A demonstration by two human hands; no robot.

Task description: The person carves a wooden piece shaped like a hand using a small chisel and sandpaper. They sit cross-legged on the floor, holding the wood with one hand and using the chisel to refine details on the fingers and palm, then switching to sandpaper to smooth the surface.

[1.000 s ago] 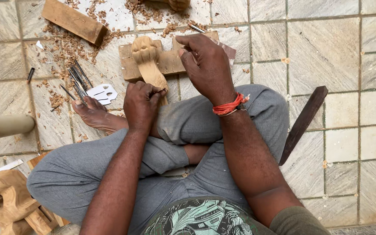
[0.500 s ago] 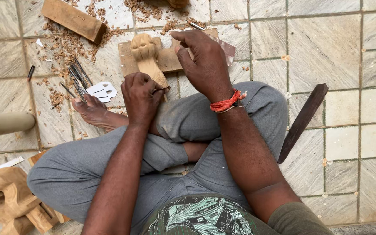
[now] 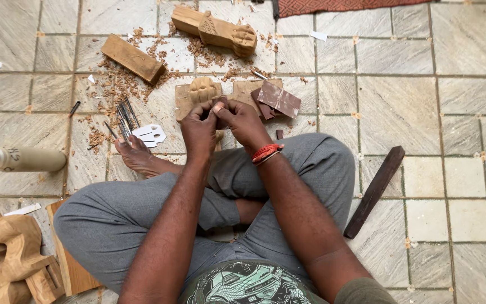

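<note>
Small dark scrap, likely sandpaper (image 3: 219, 108), sits pinched between both your hands just above the carved wood piece (image 3: 201, 93) on the tile floor (image 3: 423, 112). Left hand (image 3: 199, 128) and right hand (image 3: 242, 119) meet, fingertips pressed on the scrap. Judged step: folding or tearing it; next calls for a firm pinch. More sheets (image 3: 278, 98) lie right, chisels (image 3: 125, 117) left. The scrap is mostly hidden by fingers.

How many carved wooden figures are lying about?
3, perhaps more out of view: long carved wooden figure at top, pale carved figure on a board before the hands, chunky carved wooden piece at bottom left.
</note>
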